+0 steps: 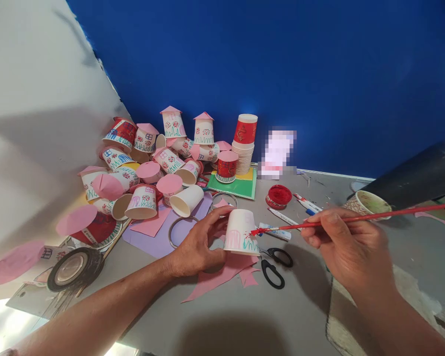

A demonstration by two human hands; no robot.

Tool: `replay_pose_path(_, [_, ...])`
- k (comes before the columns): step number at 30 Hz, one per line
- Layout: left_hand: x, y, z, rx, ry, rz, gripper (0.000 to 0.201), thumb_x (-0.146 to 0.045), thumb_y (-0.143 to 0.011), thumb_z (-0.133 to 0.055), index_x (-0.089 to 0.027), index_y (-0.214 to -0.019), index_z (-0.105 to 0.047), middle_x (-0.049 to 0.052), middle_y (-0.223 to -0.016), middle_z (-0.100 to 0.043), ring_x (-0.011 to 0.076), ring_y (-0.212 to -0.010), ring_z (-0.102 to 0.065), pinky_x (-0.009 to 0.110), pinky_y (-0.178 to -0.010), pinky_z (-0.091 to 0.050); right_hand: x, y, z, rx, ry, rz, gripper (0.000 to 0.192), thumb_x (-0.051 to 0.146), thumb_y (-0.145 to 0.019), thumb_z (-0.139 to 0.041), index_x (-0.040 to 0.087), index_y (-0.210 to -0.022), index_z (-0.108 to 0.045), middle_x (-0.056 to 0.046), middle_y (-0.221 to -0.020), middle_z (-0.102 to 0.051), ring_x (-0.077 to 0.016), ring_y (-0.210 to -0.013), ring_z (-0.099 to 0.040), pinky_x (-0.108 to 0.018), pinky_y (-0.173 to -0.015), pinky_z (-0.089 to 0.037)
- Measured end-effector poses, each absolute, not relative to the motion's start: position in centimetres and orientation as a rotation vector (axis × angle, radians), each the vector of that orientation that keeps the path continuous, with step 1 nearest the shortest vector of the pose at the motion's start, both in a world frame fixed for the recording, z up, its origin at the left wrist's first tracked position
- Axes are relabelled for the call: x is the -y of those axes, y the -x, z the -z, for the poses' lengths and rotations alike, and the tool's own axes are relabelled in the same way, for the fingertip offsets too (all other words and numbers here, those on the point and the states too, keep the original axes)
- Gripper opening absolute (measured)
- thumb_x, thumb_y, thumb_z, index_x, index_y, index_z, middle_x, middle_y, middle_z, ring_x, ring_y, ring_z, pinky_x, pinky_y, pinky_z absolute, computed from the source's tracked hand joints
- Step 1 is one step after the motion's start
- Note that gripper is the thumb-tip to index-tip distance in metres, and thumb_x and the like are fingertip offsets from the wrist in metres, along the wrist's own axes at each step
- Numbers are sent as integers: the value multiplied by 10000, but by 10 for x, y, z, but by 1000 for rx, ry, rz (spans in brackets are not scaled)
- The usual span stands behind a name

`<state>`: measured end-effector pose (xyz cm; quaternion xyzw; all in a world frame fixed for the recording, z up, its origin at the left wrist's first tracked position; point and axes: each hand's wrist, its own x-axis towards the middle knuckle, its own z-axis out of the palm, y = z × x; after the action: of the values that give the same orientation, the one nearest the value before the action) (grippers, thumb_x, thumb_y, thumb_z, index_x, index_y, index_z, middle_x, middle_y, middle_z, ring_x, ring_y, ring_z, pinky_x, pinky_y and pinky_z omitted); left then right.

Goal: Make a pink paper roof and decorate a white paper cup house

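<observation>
My left hand (196,242) grips an upside-down white paper cup (238,225) from its left side, thumb low and fingers behind. The cup bears a pink drawn door, green grass strokes and a few red dabs. Between the fingers of my right hand (346,244) is a thin red paintbrush (321,223). Its red-loaded tip meets or nearly meets the cup's right side, just above the grass. Black-handled scissors (272,274) lie beside the cup, blades partly hidden. Beyond it stands a small round tub of red paint (278,196).
Decorated paper cups with pink roofs (143,200) are heaped at the left. A stack of cups (244,157) stands near a green sheet (233,186). Markers (284,217), pink paper scraps (217,279), a tape roll (67,269) and another cup (373,203) lie around.
</observation>
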<state>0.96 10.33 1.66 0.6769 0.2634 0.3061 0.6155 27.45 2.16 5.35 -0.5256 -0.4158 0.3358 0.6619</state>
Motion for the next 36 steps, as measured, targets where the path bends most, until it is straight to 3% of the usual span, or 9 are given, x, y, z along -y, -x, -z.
replay_pose_path(36, [-105, -10, -13, -578, -1561, -687, 870, 0, -636, -728, -238, -1445, -512, 127, -1456, -592, 348, -1372, -571, 500, -1178, -457, -22, -273, -51, 937, 1218, -791, 370, 558, -834, -814, 207, -724, -770, -22, -589, -691, -119, -494, -608, -234, -475, -517])
